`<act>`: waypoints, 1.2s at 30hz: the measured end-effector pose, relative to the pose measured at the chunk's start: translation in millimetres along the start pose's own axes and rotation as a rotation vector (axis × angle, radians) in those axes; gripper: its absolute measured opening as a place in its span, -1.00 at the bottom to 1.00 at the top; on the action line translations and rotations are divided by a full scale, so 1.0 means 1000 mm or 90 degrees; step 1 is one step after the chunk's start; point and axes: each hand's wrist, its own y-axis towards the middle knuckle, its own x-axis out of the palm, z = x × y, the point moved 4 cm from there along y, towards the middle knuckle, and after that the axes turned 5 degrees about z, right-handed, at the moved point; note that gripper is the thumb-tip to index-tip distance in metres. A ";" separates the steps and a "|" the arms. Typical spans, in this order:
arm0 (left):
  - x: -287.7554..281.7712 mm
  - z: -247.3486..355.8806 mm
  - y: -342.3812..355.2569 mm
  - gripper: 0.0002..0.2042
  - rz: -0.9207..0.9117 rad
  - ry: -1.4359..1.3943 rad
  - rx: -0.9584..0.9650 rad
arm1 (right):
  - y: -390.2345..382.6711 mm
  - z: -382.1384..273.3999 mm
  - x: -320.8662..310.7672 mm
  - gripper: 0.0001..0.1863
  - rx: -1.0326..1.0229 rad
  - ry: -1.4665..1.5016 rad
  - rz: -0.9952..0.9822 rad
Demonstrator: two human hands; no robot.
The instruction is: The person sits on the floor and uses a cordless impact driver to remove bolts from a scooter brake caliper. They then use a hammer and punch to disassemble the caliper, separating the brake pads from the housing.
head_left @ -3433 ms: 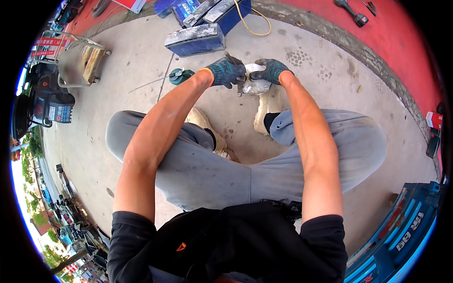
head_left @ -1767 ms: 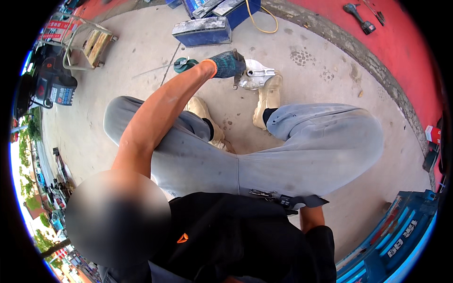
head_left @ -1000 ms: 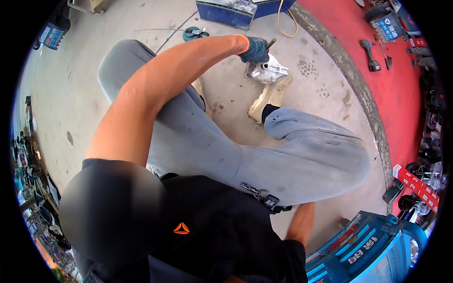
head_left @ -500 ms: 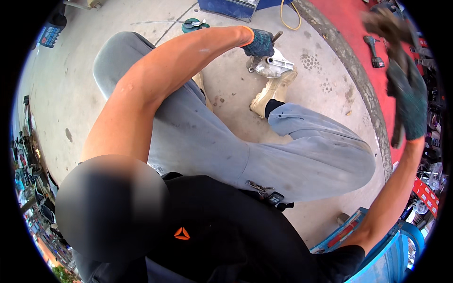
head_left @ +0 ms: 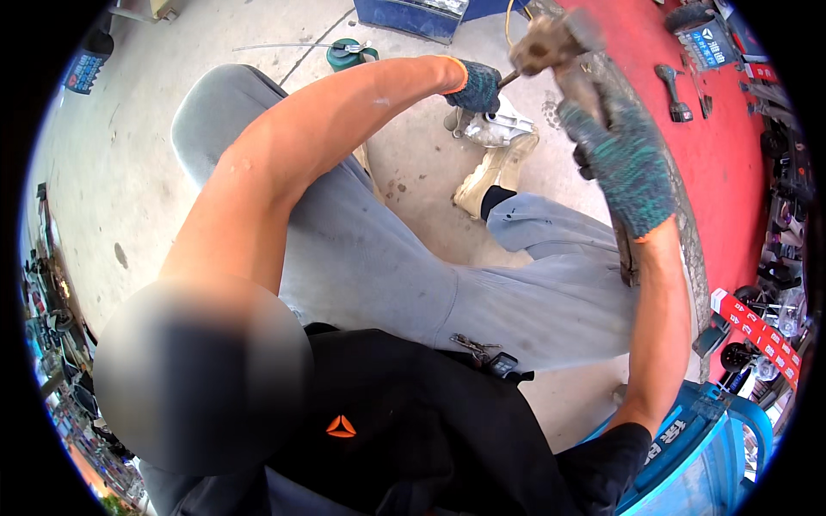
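I am sitting on a concrete floor with my legs apart. My left hand [head_left: 476, 86], in a dark knitted glove, is shut on a thin metal rod [head_left: 509, 78] set against a silvery metal part [head_left: 499, 129] lying by my shoe [head_left: 492, 168]. In a matching glove, my right hand [head_left: 621, 159] grips the handle of a hammer. The rusty hammer head [head_left: 549, 43] is raised just above and right of the rod.
A blue toolbox [head_left: 413, 13] and a green can [head_left: 346, 55] stand beyond the part. A power drill [head_left: 675, 84] and other tools lie on the red floor to the right. A blue crate [head_left: 710, 447] stands at my right hip.
My right arm has come up on the right side holding the hammer, and the hammer head has swung left toward the rod. My left hand has stayed on the metal part.
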 end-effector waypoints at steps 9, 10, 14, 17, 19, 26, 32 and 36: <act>-0.004 0.014 0.014 -0.72 0.007 -0.005 0.040 | -0.017 0.006 -0.042 -0.58 -0.336 -0.128 0.265; -0.007 0.019 0.018 -0.73 -0.014 0.015 0.036 | -0.006 0.029 -0.025 -0.55 -0.368 -0.226 0.216; -0.014 -0.077 0.012 -0.65 0.138 0.316 0.446 | 0.045 0.014 0.030 -0.39 -0.352 -0.167 0.119; -0.009 0.003 0.021 -0.64 0.032 0.048 0.104 | 0.019 0.022 -0.015 -0.31 -0.067 0.050 0.059; -0.008 0.004 0.004 -0.63 0.051 0.062 0.139 | 0.007 -0.010 -0.031 -0.39 -0.075 0.114 0.103; -0.002 0.020 0.012 -0.66 0.042 0.032 0.092 | 0.002 -0.007 -0.040 -0.49 -0.404 0.068 0.327; 0.006 0.011 0.004 -0.72 0.089 0.097 0.172 | 0.028 0.058 0.015 -0.40 -0.232 -0.217 0.074; 0.003 -0.013 0.002 -0.76 0.153 0.310 0.337 | 0.022 0.004 -0.005 -0.39 -0.256 -0.068 0.191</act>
